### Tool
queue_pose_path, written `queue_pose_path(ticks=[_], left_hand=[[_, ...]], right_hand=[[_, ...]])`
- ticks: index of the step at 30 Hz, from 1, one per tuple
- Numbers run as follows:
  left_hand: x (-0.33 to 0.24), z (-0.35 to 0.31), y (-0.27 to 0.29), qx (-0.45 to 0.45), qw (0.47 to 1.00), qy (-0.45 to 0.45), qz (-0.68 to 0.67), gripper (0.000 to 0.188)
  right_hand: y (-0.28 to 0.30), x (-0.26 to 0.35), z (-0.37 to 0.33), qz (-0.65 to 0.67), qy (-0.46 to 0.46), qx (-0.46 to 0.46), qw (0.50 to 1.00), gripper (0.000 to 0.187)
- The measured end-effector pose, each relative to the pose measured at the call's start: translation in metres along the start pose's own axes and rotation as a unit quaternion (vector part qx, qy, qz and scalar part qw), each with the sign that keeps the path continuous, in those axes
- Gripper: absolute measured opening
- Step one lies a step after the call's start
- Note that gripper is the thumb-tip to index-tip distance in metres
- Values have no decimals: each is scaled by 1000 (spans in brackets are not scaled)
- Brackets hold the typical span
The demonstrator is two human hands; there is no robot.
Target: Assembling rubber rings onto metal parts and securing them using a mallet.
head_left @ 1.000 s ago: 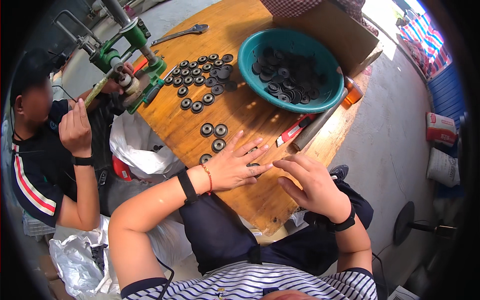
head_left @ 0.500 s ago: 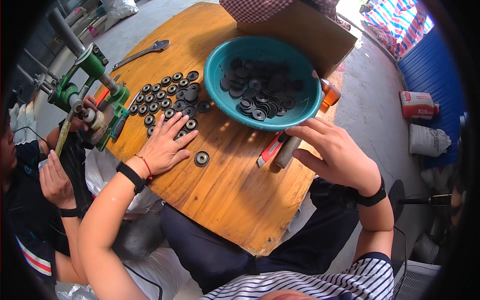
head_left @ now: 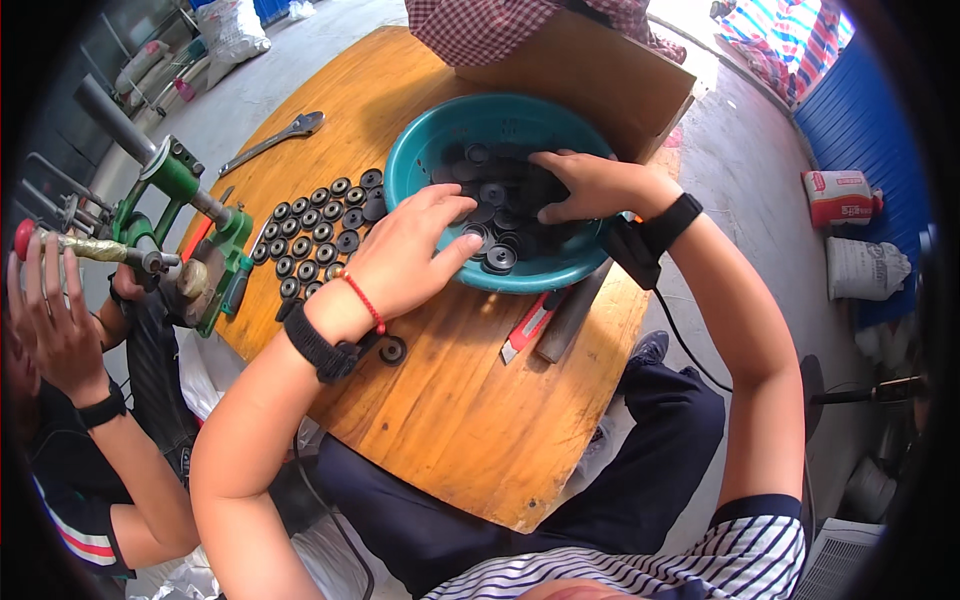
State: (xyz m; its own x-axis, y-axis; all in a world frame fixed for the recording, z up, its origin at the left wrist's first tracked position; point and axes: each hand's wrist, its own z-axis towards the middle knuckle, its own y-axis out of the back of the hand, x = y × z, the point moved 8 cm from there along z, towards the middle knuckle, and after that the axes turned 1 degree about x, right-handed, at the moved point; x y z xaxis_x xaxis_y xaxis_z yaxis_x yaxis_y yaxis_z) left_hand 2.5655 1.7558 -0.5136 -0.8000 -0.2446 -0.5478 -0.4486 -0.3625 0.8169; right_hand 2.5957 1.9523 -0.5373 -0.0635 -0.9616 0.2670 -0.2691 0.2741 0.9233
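A teal plastic basin (head_left: 400, 165) stands on the wooden table, holding a loose heap of black round discs, some of them with a metal centre (head_left: 500, 258). Across its near left rim reaches my left hand (head_left: 405, 250), open, with fingers and thumb apart. My right hand (head_left: 598, 188) hangs over the right part of the basin, thumb and forefinger spread wide, its other fingers partly hidden. Nothing shows in either hand. Left of the basin, several black discs with metal centres (head_left: 322, 232) lie in rows. A single disc (head_left: 393, 350) lies by my left wrist.
A red utility knife (head_left: 530, 325) and a dark rod (head_left: 565, 335) lie before the basin. An adjustable wrench (head_left: 270, 145) is at the back left. At left, a co-worker's hand (head_left: 55, 310) is by a green lever press (head_left: 170, 175). A cardboard box (head_left: 590, 75) stands behind the basin.
My left hand has left the discs on the table and moved right to the basin's rim. My right hand has gone from the near rim into the basin. The co-worker's hand has risen.
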Motion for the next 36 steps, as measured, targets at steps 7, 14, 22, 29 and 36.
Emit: queue_pose_path(ticks=[7, 14, 22, 29, 36], left_hand=[[47, 71, -48, 318, 890, 219, 241, 135], [66, 72, -64, 313, 915, 189, 172, 111], [68, 72, -67, 124, 945, 250, -168, 74], [16, 65, -12, 55, 977, 164, -128, 66], [-69, -6, 19, 96, 963, 215, -132, 60]], right_hand=[[-23, 18, 31, -61, -39, 162, 984, 116], [-34, 34, 40, 172, 15, 97, 980, 76], [-20, 55, 34, 306, -37, 48, 950, 46], [29, 82, -8, 335, 4, -21, 942, 51], [35, 124, -77, 421, 78, -14, 903, 46]])
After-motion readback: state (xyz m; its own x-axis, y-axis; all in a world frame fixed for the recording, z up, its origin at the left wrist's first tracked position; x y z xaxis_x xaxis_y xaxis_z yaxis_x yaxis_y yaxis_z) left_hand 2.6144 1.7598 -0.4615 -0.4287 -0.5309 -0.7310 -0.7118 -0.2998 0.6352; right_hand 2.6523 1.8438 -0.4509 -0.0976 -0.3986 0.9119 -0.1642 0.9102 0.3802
